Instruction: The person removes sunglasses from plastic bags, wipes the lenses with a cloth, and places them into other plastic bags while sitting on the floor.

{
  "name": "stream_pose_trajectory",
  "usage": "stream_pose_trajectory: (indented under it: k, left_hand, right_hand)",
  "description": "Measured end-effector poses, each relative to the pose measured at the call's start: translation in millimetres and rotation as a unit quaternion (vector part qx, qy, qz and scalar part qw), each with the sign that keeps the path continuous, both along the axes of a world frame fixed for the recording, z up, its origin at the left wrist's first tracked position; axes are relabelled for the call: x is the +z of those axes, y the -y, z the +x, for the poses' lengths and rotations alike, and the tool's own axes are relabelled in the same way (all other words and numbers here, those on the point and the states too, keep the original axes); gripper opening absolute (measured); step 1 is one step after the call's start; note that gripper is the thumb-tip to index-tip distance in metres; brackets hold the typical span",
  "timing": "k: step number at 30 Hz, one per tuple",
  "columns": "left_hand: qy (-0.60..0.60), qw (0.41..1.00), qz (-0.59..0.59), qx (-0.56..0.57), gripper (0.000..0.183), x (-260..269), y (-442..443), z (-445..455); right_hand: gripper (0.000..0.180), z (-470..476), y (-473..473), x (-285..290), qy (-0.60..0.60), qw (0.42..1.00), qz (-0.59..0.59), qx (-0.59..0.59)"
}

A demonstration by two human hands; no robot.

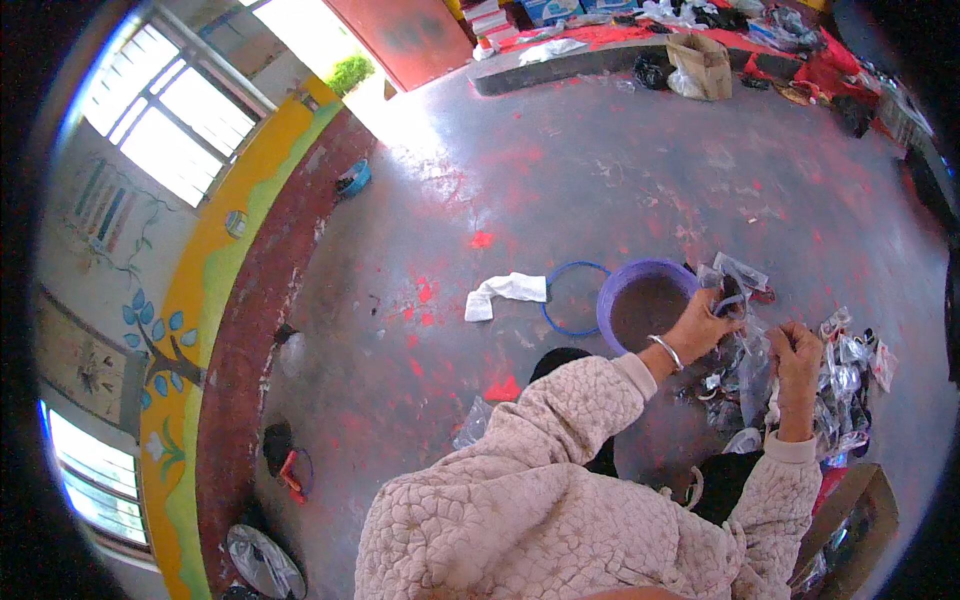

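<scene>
My left hand [703, 330], with a silver bangle at the wrist, is closed on a clear plastic bag [754, 375] that hangs down between the two hands. A curved greyish-purple strip [736, 289] shows at its fingertips; I cannot tell what it belongs to. Close to the bag's right side, my right hand [796, 349] has its fingers curled and pinched. Whether it grips the film is unclear. A purple plastic basin [606, 319] with brown contents sits left of my left hand. Below and right lie many small plastic-wrapped items [844, 375], partly hidden by my hands.
A blue ring [545, 315] and a white cloth [504, 289] lie on the floor left of the basin. An open cardboard box [877, 499] stands at lower right. A paper bag [701, 67] stands near the far ledge [517, 75]. By the wall is a blue basin [361, 178].
</scene>
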State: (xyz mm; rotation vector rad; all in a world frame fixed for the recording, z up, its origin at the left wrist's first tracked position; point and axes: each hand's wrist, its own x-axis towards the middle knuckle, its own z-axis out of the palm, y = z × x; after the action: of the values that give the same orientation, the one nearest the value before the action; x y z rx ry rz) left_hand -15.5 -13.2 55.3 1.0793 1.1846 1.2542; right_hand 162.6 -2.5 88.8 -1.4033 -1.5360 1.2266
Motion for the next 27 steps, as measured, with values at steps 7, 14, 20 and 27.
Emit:
stream_pose_trajectory:
  k: [7,14,20,27]
  left_hand:
    - [0.02,1.0,0.003,-0.015,0.033,-7,0,21]
    - [0.149,0.98,0.113,0.061,0.011,1,7,10]
    - [0.136,0.985,0.103,0.031,0.006,1,2,12]
    - [0.098,0.987,0.124,0.004,0.008,-3,3,11]
  right_hand:
    - [0.007,-14,6,-13,0.123,0.935,0.327,-0.06]
    - [0.007,-7,-6,-16,0.053,0.957,0.283,-0.024]
    - [0.014,0,2,0,-0.116,0.988,0.087,0.045]
    - [0.016,-2,2,-2,-0.038,0.994,0.091,0.056]
